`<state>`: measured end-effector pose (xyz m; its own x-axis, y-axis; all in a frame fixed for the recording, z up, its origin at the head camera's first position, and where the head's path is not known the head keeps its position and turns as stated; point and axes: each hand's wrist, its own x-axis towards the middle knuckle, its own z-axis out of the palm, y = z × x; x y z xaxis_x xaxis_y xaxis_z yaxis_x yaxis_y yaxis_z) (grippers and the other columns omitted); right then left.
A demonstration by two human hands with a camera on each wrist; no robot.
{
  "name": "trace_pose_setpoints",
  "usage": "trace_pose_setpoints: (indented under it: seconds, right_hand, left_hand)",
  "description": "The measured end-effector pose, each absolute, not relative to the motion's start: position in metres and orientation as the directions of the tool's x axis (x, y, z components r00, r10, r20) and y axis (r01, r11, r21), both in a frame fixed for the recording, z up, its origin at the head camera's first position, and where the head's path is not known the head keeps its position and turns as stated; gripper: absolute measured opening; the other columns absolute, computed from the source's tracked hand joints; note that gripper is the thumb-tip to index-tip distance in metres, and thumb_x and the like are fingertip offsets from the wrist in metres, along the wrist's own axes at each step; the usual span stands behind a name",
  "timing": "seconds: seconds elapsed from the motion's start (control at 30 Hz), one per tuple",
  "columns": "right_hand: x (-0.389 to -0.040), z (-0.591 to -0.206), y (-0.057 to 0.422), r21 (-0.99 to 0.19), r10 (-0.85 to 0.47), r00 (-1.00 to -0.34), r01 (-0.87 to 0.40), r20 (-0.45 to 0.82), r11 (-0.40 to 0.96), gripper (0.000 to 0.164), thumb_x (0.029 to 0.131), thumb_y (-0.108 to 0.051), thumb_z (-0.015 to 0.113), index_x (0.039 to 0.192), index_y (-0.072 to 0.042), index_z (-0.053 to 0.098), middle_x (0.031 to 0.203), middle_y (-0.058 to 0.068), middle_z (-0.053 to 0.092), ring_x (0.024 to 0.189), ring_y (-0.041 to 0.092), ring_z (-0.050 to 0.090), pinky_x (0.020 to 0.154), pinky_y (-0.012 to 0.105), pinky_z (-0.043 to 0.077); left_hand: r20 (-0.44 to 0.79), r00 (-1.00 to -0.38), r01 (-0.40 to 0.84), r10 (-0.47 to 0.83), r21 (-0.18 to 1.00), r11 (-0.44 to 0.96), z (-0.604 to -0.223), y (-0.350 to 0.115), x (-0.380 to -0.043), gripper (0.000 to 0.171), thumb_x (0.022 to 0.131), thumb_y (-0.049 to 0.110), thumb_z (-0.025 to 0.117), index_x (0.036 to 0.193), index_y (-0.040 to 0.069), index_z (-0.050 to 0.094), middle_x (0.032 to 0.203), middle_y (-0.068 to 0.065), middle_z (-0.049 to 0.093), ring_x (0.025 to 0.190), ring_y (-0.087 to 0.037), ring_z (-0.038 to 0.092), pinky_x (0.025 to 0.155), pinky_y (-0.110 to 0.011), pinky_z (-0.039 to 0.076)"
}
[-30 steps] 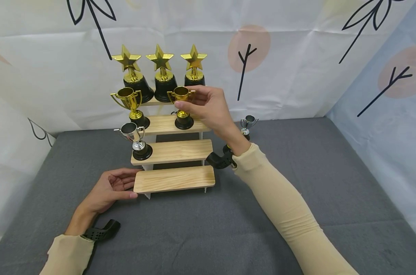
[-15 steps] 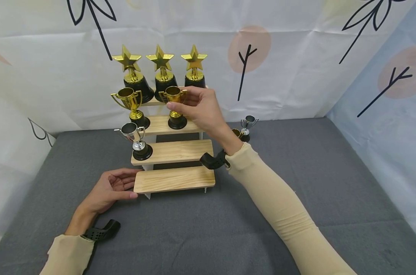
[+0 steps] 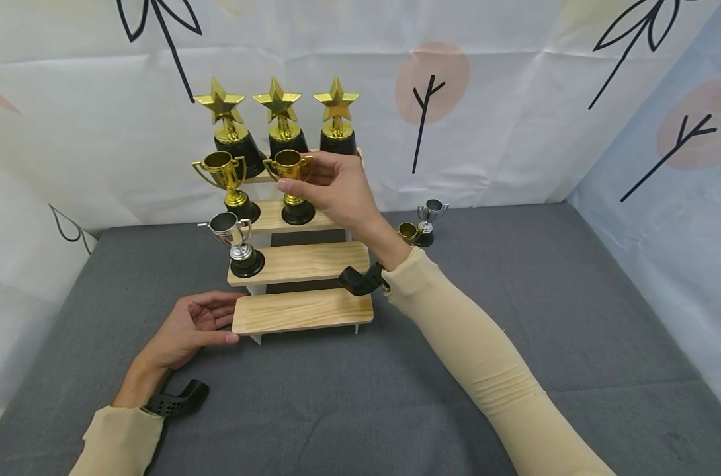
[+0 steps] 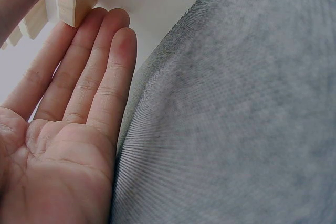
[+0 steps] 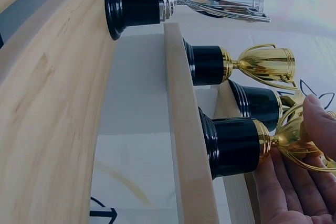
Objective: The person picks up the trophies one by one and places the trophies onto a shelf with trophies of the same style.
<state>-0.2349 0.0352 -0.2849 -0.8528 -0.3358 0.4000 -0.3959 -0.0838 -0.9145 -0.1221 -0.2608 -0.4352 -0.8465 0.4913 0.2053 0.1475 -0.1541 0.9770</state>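
My right hand (image 3: 342,192) pinches a small gold trophy cup (image 3: 288,162) between thumb and fingers. Its black base stands on or close over the second-highest board (image 3: 327,221) of a stepped wooden stand, right of another gold trophy cup (image 3: 220,170). In the right wrist view, my thumb (image 5: 319,124) lies across the held cup's bowl. My left hand (image 3: 184,334) touches the left end of the lowest board (image 3: 303,311); in the left wrist view its fingers (image 4: 113,82) are extended, fingertips at the wood and white side panel. A silver trophy cup (image 3: 241,248) stands on the second-lowest board.
Three gold star trophies (image 3: 282,119) line the top board. On the grey cloth (image 3: 485,330) right of the stand are a silver trophy cup (image 3: 430,215) and a gold one (image 3: 408,231), partly hidden by my right arm. A printed white backdrop (image 3: 509,119) rises behind.
My right hand has slid left along the second-highest board with the gold trophy cup, closer to the other gold cup. My left hand has stayed at the lowest board.
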Motion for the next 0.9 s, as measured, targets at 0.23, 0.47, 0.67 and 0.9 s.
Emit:
trace_pose_setpoints:
  seconds: [0.23, 0.47, 0.67, 0.9]
  right_hand:
    - [-0.2342, -0.2861, 0.0331, -0.913, -0.338, -0.851, -0.402, 0.403, -0.076, 0.026, 0.088, -0.002, 0.079, 0.112, 0.005, 0.072, 0.1, 0.014, 0.075, 0.091, 0.02, 0.074, 0.085, 0.032, 0.062]
    - [-0.233, -0.2867, 0.032, -0.912, -0.332, -0.852, -0.402, 0.406, -0.084, 0.029, 0.088, -0.002, 0.079, 0.114, 0.006, 0.071, 0.102, 0.015, 0.074, 0.093, 0.019, 0.074, 0.087, 0.031, 0.061]
    - [-0.2325, -0.2872, 0.0315, -0.913, -0.328, -0.853, -0.396, 0.405, -0.097, 0.031, 0.088, -0.001, 0.078, 0.117, 0.006, 0.07, 0.104, 0.015, 0.074, 0.094, 0.019, 0.074, 0.088, 0.032, 0.061]
    - [-0.2315, -0.2884, 0.0317, -0.911, -0.323, -0.852, -0.397, 0.412, -0.115, 0.03, 0.087, 0.001, 0.079, 0.115, 0.007, 0.071, 0.104, 0.016, 0.075, 0.095, 0.021, 0.074, 0.089, 0.032, 0.061]
  left_hand:
    - [0.204, -0.847, 0.148, 0.49, 0.977, -0.15, -0.4341, -0.2601, -0.1221, 0.061, 0.077, -0.028, 0.067, 0.134, -0.015, 0.053, 0.131, -0.007, 0.065, 0.12, -0.019, 0.065, 0.1, -0.032, 0.055]
    - [0.209, -0.845, 0.154, 0.492, 0.977, -0.15, -0.4336, -0.2595, -0.122, 0.06, 0.077, -0.028, 0.067, 0.134, -0.016, 0.052, 0.132, -0.008, 0.065, 0.12, -0.019, 0.065, 0.1, -0.032, 0.055]
    - [0.206, -0.846, 0.15, 0.491, 0.977, -0.152, -0.4344, -0.2605, -0.1222, 0.061, 0.077, -0.028, 0.067, 0.134, -0.015, 0.053, 0.131, -0.007, 0.065, 0.12, -0.019, 0.065, 0.1, -0.032, 0.055]
    - [0.206, -0.846, 0.146, 0.493, 0.977, -0.157, -0.4344, -0.2609, -0.1225, 0.062, 0.077, -0.028, 0.068, 0.135, -0.012, 0.054, 0.132, -0.007, 0.065, 0.12, -0.019, 0.065, 0.1, -0.032, 0.054]
